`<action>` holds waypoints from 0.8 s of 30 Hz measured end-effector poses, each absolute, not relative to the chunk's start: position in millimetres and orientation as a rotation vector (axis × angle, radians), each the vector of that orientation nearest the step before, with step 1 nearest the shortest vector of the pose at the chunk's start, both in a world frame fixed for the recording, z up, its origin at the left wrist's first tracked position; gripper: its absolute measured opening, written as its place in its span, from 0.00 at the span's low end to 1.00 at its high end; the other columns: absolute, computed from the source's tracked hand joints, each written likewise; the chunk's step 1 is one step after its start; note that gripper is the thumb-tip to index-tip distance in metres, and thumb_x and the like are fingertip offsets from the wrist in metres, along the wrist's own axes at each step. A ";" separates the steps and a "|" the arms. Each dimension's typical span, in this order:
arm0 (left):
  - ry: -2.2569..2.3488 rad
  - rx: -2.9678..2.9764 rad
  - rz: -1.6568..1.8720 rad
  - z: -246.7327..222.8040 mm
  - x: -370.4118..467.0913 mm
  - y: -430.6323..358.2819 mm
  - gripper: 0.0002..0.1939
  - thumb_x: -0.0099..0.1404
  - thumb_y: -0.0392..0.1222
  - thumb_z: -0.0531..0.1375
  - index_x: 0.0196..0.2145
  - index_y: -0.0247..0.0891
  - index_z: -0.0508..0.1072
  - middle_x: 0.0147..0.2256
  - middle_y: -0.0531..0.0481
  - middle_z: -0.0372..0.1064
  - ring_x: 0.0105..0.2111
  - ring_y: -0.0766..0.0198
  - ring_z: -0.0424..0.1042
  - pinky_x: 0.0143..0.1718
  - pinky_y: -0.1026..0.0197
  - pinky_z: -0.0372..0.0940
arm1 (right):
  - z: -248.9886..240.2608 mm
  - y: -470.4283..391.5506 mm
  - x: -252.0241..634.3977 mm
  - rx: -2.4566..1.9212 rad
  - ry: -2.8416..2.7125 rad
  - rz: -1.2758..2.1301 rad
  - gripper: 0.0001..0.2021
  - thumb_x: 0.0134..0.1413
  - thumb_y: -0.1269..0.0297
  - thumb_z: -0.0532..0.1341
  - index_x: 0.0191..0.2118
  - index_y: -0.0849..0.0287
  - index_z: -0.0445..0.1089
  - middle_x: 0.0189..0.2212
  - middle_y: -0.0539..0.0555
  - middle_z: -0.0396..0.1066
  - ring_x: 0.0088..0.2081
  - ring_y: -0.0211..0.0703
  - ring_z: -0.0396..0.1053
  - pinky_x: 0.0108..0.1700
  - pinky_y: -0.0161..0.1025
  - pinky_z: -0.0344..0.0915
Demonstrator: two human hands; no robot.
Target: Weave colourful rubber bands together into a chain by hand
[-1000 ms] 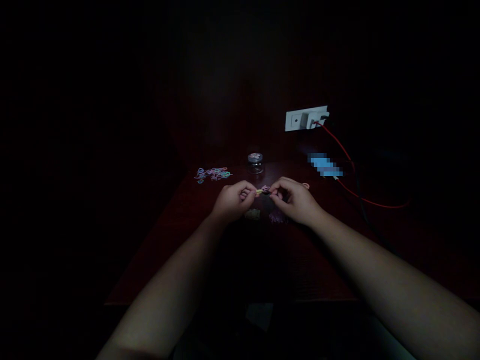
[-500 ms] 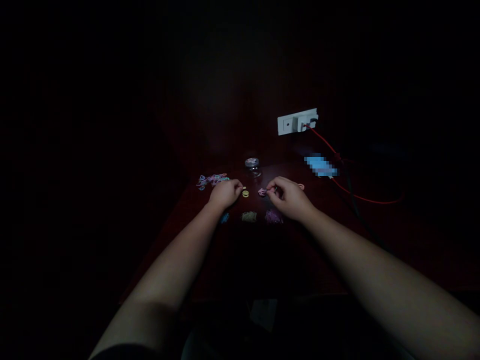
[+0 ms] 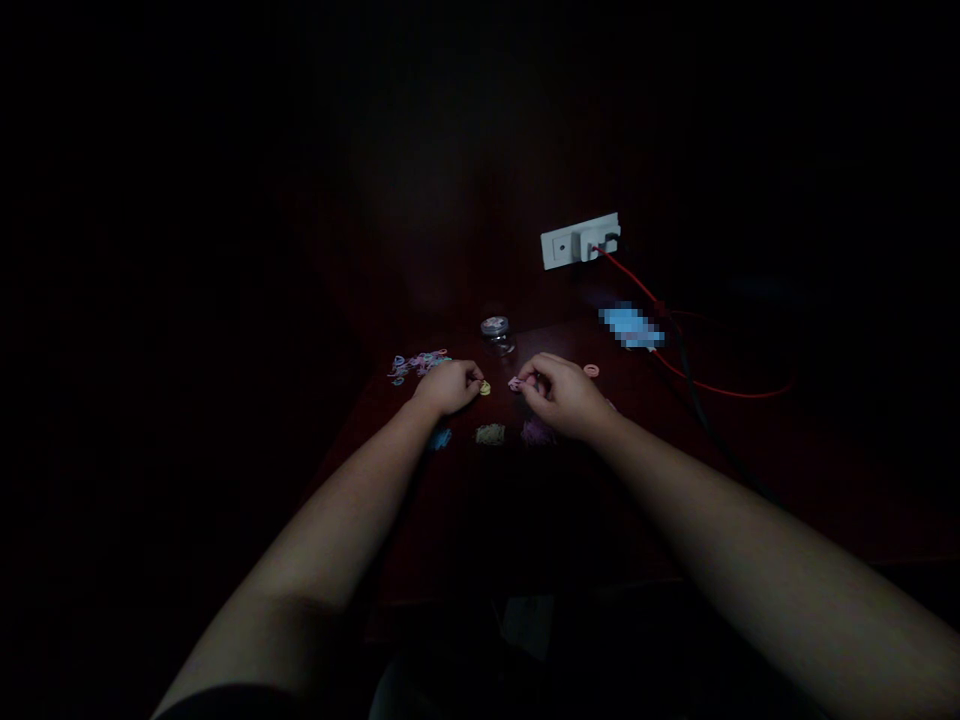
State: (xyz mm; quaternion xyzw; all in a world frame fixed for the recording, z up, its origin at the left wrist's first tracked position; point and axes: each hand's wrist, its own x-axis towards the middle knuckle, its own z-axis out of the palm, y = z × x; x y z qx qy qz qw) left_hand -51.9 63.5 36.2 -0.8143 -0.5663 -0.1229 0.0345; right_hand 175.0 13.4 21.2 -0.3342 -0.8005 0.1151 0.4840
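My left hand rests low over the table with its fingers pinched together. At its fingertips lie yellow hair ties, and the fingers touch them. My right hand is closed in a pinch against a small bunch of pink hair ties. Its curled fingers hide part of what they hold. Just nearer to me are a blue pile, an olive-beige pile and a purple pile of the same small bands. A mixed-colour heap spreads out beyond my left hand.
Behind the hands stands a small clear jar with a lid. An orange hair tie lies beyond my right wrist. At right are a blurred blue object, a red cable and a wall socket with plugs. The surroundings are very dark.
My left fingertips have lowered a pale yellow band onto the other yellow ones. My right fingers have moved slightly at the pink bunch. The whole view has shifted a little.
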 end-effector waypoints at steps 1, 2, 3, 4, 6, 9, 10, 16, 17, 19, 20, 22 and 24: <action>-1.738 -2.499 -0.430 38.0 -56.2 65.7 0.09 0.59 0.42 0.57 0.36 0.41 0.76 0.35 0.49 0.76 0.34 0.60 0.73 0.38 0.61 0.64 | 21.2 13.3 175.0 -0.813 -1.951 0.278 0.03 0.52 0.72 0.58 0.32 0.59 0.68 0.29 0.52 0.66 0.29 0.38 0.62 0.33 0.35 0.58; -1.741 -2.483 -0.499 40.0 -62.5 68.5 0.09 0.60 0.42 0.57 0.36 0.41 0.76 0.36 0.49 0.76 0.35 0.60 0.73 0.39 0.61 0.65 | 21.1 13.2 175.0 -0.814 -1.952 0.275 0.03 0.52 0.73 0.57 0.32 0.59 0.67 0.29 0.52 0.66 0.29 0.38 0.62 0.33 0.35 0.58; -1.754 -2.456 -0.584 42.1 -71.0 71.5 0.10 0.61 0.43 0.56 0.37 0.42 0.76 0.37 0.49 0.77 0.36 0.60 0.73 0.40 0.61 0.65 | 21.0 13.2 175.0 -0.815 -1.953 0.273 0.04 0.52 0.73 0.57 0.32 0.59 0.67 0.29 0.52 0.67 0.29 0.38 0.62 0.33 0.35 0.58; -1.787 -2.413 -0.682 44.0 -81.4 74.4 0.10 0.62 0.43 0.56 0.37 0.42 0.76 0.38 0.49 0.76 0.36 0.60 0.73 0.41 0.61 0.65 | 20.8 13.3 174.9 -0.818 -1.954 0.271 0.04 0.52 0.73 0.56 0.32 0.59 0.67 0.30 0.52 0.67 0.28 0.38 0.62 0.32 0.35 0.58; -1.922 -2.283 -0.880 44.6 -106.4 78.5 0.11 0.63 0.42 0.54 0.39 0.42 0.75 0.40 0.50 0.76 0.38 0.61 0.74 0.43 0.62 0.65 | 20.6 13.4 174.5 -0.825 -1.956 0.270 0.05 0.52 0.74 0.55 0.32 0.60 0.67 0.30 0.53 0.68 0.28 0.38 0.63 0.32 0.35 0.58; -2.187 -2.005 -1.083 32.4 -144.0 75.8 0.15 0.65 0.37 0.49 0.42 0.39 0.74 0.42 0.47 0.76 0.40 0.62 0.74 0.45 0.61 0.66 | 21.0 13.2 173.8 -0.821 -1.963 0.274 0.06 0.53 0.74 0.55 0.32 0.59 0.68 0.31 0.54 0.69 0.31 0.40 0.65 0.34 0.36 0.60; -2.227 -1.963 -1.084 24.5 -153.9 72.6 0.16 0.65 0.35 0.48 0.43 0.37 0.74 0.42 0.45 0.76 0.40 0.62 0.74 0.45 0.61 0.66 | 21.3 13.0 173.7 -0.821 -1.966 0.277 0.06 0.53 0.74 0.55 0.32 0.59 0.68 0.32 0.54 0.70 0.32 0.41 0.66 0.35 0.37 0.60; -2.277 -1.936 -0.994 -24.7 -172.5 60.2 0.17 0.63 0.37 0.52 0.47 0.36 0.74 0.47 0.42 0.73 0.48 0.55 0.72 0.53 0.55 0.63 | 22.0 10.6 174.8 -0.865 -1.984 0.275 0.06 0.54 0.73 0.56 0.33 0.59 0.69 0.33 0.55 0.71 0.34 0.42 0.68 0.38 0.38 0.62; -2.259 -1.967 -0.972 -28.3 -171.1 62.1 0.16 0.62 0.38 0.53 0.46 0.37 0.74 0.48 0.43 0.72 0.49 0.55 0.71 0.55 0.55 0.61 | 22.1 10.2 175.0 -0.871 -1.990 0.271 0.05 0.54 0.73 0.56 0.33 0.59 0.69 0.34 0.55 0.72 0.34 0.42 0.68 0.38 0.38 0.62; -2.214 -2.029 -0.932 -31.1 -167.3 68.7 0.16 0.61 0.39 0.56 0.46 0.38 0.74 0.51 0.45 0.70 0.53 0.55 0.67 0.59 0.55 0.57 | 22.6 9.2 175.2 -0.876 -2.004 0.259 0.05 0.55 0.73 0.56 0.34 0.59 0.69 0.34 0.55 0.72 0.35 0.42 0.68 0.39 0.38 0.61; -2.192 -2.053 -0.904 -31.0 -165.4 72.6 0.16 0.61 0.40 0.56 0.46 0.39 0.74 0.53 0.45 0.69 0.54 0.55 0.66 0.60 0.55 0.56 | 23.0 8.7 175.2 -0.878 -2.008 0.253 0.06 0.55 0.72 0.56 0.34 0.59 0.69 0.34 0.55 0.72 0.35 0.42 0.68 0.38 0.38 0.61; -2.161 -2.084 -0.828 -29.4 -162.1 80.4 0.17 0.61 0.42 0.57 0.47 0.41 0.74 0.55 0.47 0.66 0.56 0.53 0.63 0.61 0.52 0.55 | 23.9 7.7 175.1 -0.885 -2.015 0.245 0.05 0.56 0.72 0.56 0.35 0.59 0.69 0.34 0.55 0.72 0.35 0.42 0.69 0.38 0.38 0.61; -2.177 -2.083 -0.746 -27.6 -160.2 87.0 0.18 0.62 0.46 0.56 0.49 0.44 0.74 0.58 0.47 0.64 0.58 0.50 0.61 0.60 0.48 0.54 | 24.6 7.0 175.1 -0.894 -2.021 0.248 0.05 0.56 0.71 0.56 0.35 0.59 0.69 0.34 0.55 0.72 0.35 0.43 0.69 0.37 0.38 0.61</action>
